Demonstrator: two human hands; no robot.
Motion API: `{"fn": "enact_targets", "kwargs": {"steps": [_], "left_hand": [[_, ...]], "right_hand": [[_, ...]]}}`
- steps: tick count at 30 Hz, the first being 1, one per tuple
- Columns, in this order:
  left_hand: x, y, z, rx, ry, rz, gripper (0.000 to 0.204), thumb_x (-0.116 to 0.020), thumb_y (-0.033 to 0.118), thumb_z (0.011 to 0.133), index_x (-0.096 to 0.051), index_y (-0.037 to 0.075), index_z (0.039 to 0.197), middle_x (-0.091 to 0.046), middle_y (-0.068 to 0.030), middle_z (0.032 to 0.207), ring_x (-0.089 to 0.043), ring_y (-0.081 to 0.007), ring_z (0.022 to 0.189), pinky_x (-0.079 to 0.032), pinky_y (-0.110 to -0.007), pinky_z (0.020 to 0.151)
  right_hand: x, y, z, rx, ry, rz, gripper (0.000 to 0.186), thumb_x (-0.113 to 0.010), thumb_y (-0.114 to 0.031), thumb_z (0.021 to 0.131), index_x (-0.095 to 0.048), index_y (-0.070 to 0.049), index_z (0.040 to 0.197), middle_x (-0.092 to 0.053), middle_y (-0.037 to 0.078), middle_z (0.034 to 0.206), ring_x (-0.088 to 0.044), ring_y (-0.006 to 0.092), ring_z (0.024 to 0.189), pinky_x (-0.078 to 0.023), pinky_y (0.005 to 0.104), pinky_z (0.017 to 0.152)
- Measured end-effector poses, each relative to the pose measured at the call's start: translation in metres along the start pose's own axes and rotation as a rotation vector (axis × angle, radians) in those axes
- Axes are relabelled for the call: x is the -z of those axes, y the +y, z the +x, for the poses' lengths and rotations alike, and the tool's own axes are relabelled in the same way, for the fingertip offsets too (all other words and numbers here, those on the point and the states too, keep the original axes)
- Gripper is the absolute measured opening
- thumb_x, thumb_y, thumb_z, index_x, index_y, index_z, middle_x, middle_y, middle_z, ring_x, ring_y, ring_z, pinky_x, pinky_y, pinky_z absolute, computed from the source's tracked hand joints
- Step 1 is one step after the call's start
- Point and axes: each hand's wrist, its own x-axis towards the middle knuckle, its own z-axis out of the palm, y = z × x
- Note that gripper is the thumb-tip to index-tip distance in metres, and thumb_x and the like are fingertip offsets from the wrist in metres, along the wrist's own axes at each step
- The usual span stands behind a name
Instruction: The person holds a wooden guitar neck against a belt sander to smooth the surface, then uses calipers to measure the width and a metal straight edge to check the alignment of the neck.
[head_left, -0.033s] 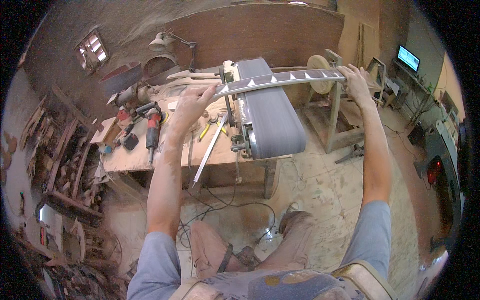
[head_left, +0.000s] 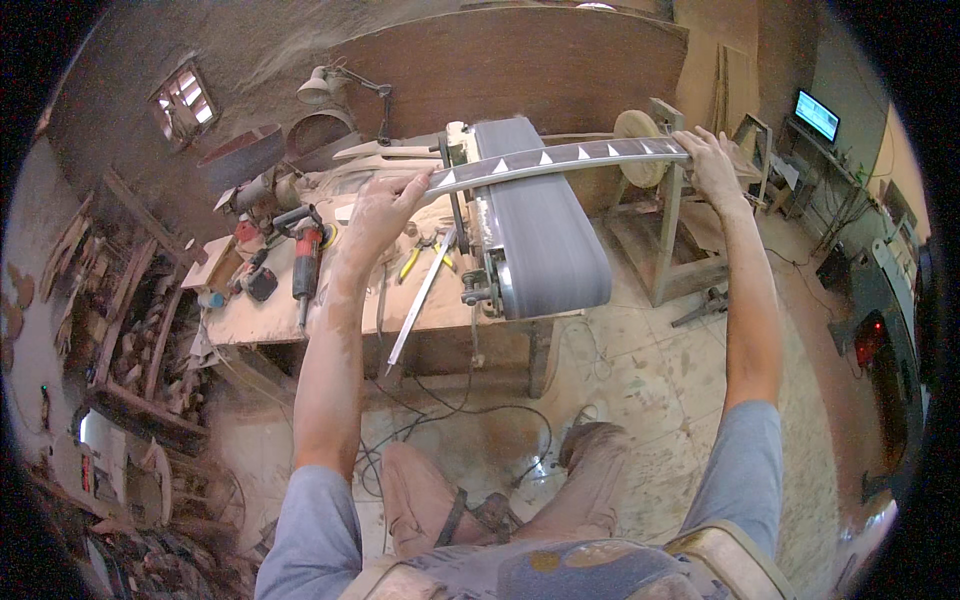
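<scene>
A guitar neck (head_left: 563, 158) with a dark fingerboard and white triangular inlays lies crosswise over a belt sander (head_left: 548, 245). Its middle is above the wide grey belt; whether it touches the belt I cannot tell. My left hand (head_left: 388, 205) grips the neck's left end, just left of the belt, fingers wrapped round it. Around the right end, well past the belt, my right hand (head_left: 711, 165) is closed, its fingers over the far side. Both arms reach out nearly straight. The undersides of both grips are hidden.
On the dusty bench (head_left: 240, 325) left of the sander lie a red angle grinder (head_left: 306, 265), yellow-handled pliers (head_left: 410, 262) and a long metal ruler (head_left: 420, 305) jutting past the front edge. A wooden frame (head_left: 668, 235) with a round disc stands at right. Cables (head_left: 480, 408) cross the floor.
</scene>
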Motion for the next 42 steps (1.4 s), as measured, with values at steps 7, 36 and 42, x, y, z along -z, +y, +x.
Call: {"fn": "enact_targets", "kwargs": {"steps": [7,36,42], "left_hand": [[-0.027,0.015,0.003,-0.029,0.039,0.039,0.037,-0.058,0.039,0.098,-0.075,0.01,0.114,-0.072,-0.0243,0.085,-0.071,-0.0323,0.076,-0.054,-0.04,0.074],[0.036,-0.023,-0.012,-0.007,-0.053,0.08,0.038,-0.058,0.039,0.1,-0.074,0.009,0.118,-0.076,-0.0167,0.093,-0.069,-0.0191,0.078,-0.054,-0.034,0.077],[-0.02,0.006,0.006,-0.055,-0.031,-0.026,0.036,-0.057,0.039,0.099,-0.076,0.011,0.113,-0.073,-0.0212,0.091,-0.071,-0.036,0.084,-0.054,-0.041,0.079]], "right_hand": [[0.004,0.017,0.004,-0.093,-0.104,-0.057,0.061,-0.069,-0.006,0.084,-0.056,-0.023,0.141,-0.058,0.0,0.145,-0.043,0.0315,0.141,-0.021,0.062,0.121],[0.033,-0.041,0.001,0.067,-0.061,-0.083,0.04,-0.065,-0.01,0.087,-0.065,-0.02,0.126,-0.069,0.002,0.127,-0.052,0.0259,0.134,-0.021,0.0606,0.121],[0.025,0.013,-0.007,-0.045,-0.131,-0.136,0.045,-0.068,-0.018,0.09,-0.06,-0.019,0.134,-0.065,0.003,0.134,-0.047,0.0317,0.138,-0.02,0.062,0.121]]}}
